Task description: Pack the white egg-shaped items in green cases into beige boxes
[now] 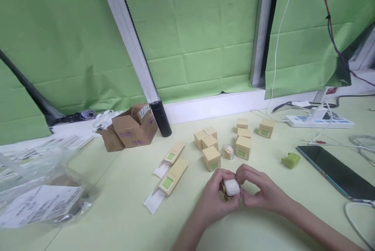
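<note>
The fingers point(226, 174) of your left hand point(211, 193) are closed around a small white piece point(232, 187), with the forefinger at its far side and the thumb at its near side. The fingers of your right hand point(262, 189) grip the same piece at its right edge, the thumb and the forefinger being bent toward each other. Around the piece there is a dark and yellowish edge, but your fingers cover much of it, so I cannot tell what it is. You hold this piece low above the table point(123, 204), in front of the small boxes.

Just beyond your hands, a small clear container point(227, 151) stands between two groups of light brown boxes. The left group has four boxes, and the nearest box point(211, 158) shows a green label. In the right group, a labelled box point(243, 147) stands closest to you, and a separate box point(266, 128) is farther to the right.

To the left of your hands lie two flat cartons point(175, 176), each with white paper coming out from its near end. To the right are a green plug-like object point(291, 160) and a dark phone point(340, 171).
</note>
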Demonstrator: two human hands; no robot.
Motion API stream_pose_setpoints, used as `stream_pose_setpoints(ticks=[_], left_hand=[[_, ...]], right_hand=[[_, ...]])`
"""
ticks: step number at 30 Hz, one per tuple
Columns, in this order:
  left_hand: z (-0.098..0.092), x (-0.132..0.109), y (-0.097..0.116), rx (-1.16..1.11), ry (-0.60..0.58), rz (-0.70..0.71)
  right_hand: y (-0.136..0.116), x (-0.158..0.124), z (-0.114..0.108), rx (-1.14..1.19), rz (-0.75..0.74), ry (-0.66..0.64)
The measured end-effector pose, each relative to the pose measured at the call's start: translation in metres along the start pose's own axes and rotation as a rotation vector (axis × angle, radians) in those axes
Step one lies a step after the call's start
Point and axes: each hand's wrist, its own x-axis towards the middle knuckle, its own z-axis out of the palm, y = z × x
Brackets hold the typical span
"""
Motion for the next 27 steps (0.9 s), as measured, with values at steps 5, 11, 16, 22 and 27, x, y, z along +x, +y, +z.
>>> stream_pose_setpoints(ticks=[5,11,16,22,27], left_hand=[[-0.002,0.003,0.0,-0.048,0.015,0.008],[0.001,0.008,-0.005,-0.258,0.16,0.04],[-0.001,0.004,-0.007,-0.376,0.131,-0.098],[-0.023,0.006,-0.005,0.202,0.312,-0.063],[-0.05,0.013,-0.01,0.566,0.502,0.044]], right_hand=[[-0.001,0.001,0.0,0.091,0.064,0.052],[-0.008,0.004,0.0,0.485,0.264,-0.078],[-0.004,0.004,0.004,0.487,0.287,-0.021],[0.008,0.006,-0.007,0.304,0.397,0.084],[0.006,0.005,-0.001,0.127,0.349,-0.067]])
